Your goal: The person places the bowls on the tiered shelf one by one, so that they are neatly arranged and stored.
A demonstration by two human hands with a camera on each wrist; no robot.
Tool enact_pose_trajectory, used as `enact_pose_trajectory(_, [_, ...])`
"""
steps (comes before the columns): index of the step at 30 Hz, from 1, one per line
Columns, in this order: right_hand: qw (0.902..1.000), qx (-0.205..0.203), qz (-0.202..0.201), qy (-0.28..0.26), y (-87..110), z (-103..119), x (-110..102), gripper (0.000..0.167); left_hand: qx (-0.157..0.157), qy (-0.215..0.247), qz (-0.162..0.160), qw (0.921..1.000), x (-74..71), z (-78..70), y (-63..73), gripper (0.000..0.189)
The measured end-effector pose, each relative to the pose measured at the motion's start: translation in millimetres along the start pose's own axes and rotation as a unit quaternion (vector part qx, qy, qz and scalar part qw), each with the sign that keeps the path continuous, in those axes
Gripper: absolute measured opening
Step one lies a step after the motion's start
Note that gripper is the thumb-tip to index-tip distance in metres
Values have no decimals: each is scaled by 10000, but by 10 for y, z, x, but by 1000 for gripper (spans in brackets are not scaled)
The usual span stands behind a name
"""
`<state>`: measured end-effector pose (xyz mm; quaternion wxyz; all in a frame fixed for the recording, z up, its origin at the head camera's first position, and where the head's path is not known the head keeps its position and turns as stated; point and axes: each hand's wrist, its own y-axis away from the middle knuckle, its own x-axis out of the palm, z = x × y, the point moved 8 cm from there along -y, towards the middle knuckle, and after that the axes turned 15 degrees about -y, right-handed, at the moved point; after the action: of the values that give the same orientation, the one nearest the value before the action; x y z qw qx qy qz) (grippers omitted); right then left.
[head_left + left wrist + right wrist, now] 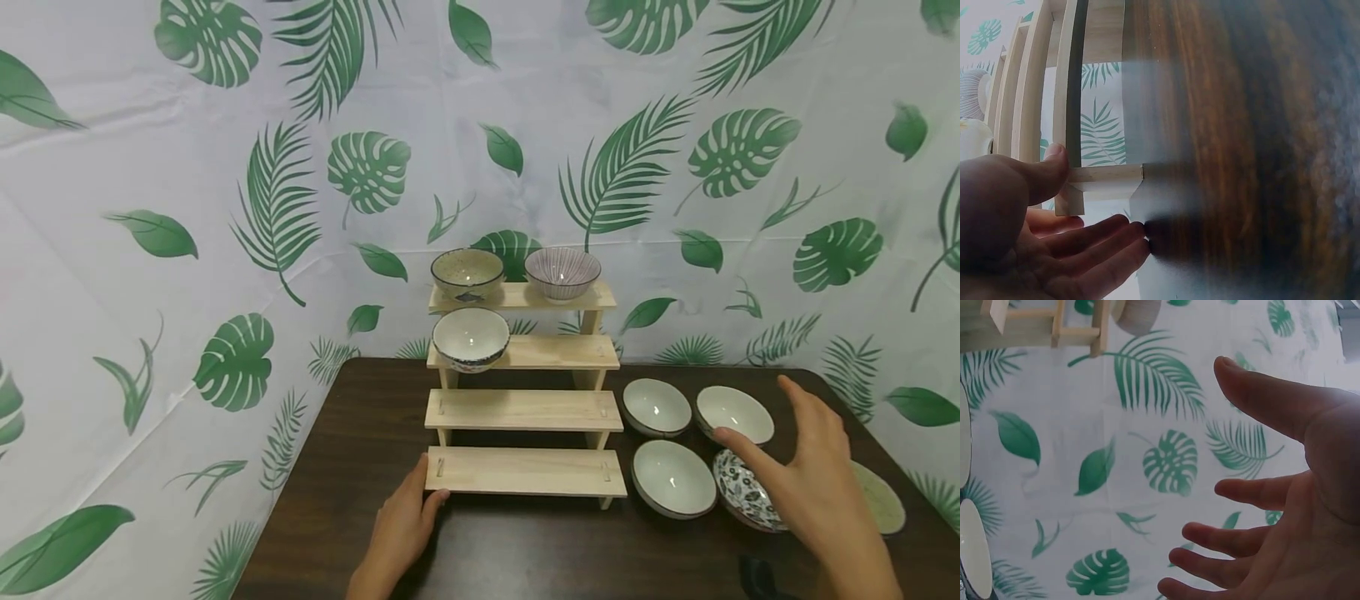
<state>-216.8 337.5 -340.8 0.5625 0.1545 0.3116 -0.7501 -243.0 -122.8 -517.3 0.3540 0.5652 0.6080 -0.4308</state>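
A wooden step shelf [525, 471] has several tiers. My left hand [401, 521] holds the left end of its lowest board, thumb at the front edge; the left wrist view shows the thumb [1054, 164] against the board and the other fingers spread past its end. My right hand [817, 475] is raised over the bowls at the right, fingers spread and holding nothing. Partly behind it are a black-and-white floral bowl [742, 492] and a pale green dish [877, 500]. Close by stand white-inside bowls, one in front [673, 477], one behind [656, 406], another farther right [738, 410].
On the top tier sit a speckled olive bowl [467, 271] and a purple-striped bowl [562, 271]. A white bowl with a patterned outside [471, 337] is on the tier below, at the left. A leaf-print cloth [450, 108] hangs behind the dark table [330, 467]. Near the front lies a black object [757, 575].
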Motion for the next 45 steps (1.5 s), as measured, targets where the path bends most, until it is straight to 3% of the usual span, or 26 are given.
enact_pose_trajectory(9, [9998,187,13,101,-14,-94,-15,104,51,-61,13,10000,-1,-12,-10,68])
enact_pose_trajectory(21, [9993,220,-272,92,-23,-170,-128,100,-13,-37,38,10000,20,-1,-8,68])
enact_pose_trajectory(30, [9976,576,-215,303,-75,-298,-232,103,-90,7,138,9999,35,6,9,69])
enact_pose_trajectory(45, [9940,1044,-201,267,-143,-579,-311,104,-36,-4,-2,10000,8,1,-2,68])
